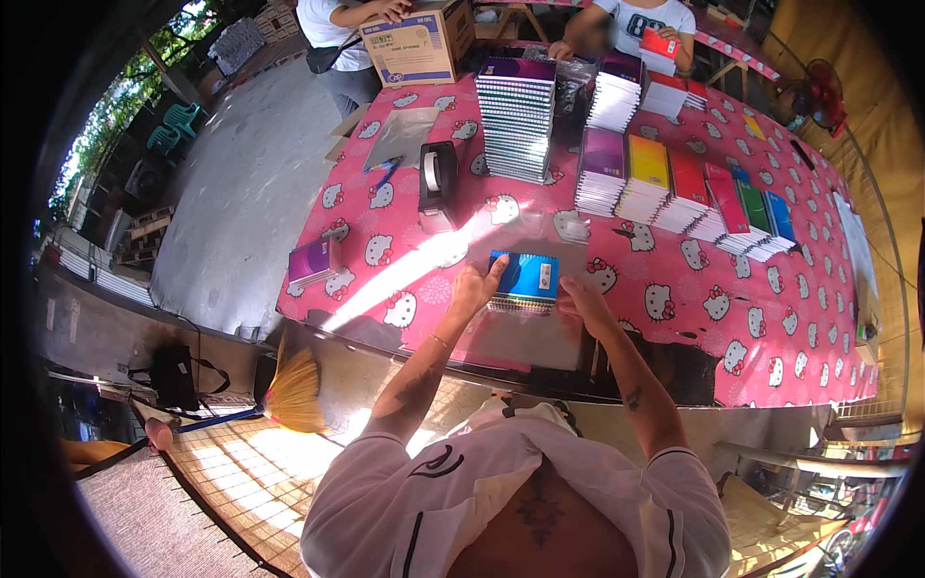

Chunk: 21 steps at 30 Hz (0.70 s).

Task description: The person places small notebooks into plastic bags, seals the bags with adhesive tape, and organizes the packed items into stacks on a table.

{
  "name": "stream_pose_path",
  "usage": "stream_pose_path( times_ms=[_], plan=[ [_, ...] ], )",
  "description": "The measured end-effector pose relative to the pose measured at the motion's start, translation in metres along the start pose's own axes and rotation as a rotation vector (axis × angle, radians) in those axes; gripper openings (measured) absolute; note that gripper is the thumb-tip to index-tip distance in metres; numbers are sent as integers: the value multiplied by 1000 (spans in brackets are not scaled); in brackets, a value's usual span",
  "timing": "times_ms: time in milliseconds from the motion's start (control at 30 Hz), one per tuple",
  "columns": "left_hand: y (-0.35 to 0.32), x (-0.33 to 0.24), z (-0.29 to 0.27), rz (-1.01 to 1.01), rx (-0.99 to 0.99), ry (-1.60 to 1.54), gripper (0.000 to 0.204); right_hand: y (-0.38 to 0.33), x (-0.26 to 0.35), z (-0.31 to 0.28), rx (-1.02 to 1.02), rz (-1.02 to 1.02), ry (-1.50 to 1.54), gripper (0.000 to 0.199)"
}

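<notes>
A small stack of spiral notebooks with a blue cover (525, 274) lies in front of me near the table's front edge, its coils facing me. My left hand (476, 289) grips its left side, thumb on top of the cover. My right hand (576, 297) is just off the stack's right side with bent fingers; what they pinch, if anything, I cannot make out. A clear plastic sheet (525, 342) lies under and in front of the stack. Left of it sits a purple notebook stack (313, 261). Farther back stands a black-and-white tape dispenser or sealer (436, 188).
A tall notebook stack (517, 120) stands behind. Rows of purple, yellow (647, 162), red, green and blue notebooks fill the right. Across the pink patterned tablecloth (658, 297), one person holds a carton (414, 46), another a red notebook (658, 44). A broom (294, 390) is at left.
</notes>
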<state>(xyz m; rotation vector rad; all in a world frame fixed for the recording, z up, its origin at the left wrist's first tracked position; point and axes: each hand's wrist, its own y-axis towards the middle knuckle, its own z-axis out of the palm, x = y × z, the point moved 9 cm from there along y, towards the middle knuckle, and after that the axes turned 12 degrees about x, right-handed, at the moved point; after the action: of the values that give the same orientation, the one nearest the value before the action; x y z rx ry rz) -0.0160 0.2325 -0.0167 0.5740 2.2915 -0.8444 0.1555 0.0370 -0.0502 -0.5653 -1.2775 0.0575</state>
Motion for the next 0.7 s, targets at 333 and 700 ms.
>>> stream_pose_path(
  times_ms=[333,700],
  plan=[
    [30,56,28,-98,123,-766,54,-3,-18,-14,-131,-91,156,39],
    [-60,47,13,725,398,268,23,-57,-6,46,95,-443,-949,16]
  ],
)
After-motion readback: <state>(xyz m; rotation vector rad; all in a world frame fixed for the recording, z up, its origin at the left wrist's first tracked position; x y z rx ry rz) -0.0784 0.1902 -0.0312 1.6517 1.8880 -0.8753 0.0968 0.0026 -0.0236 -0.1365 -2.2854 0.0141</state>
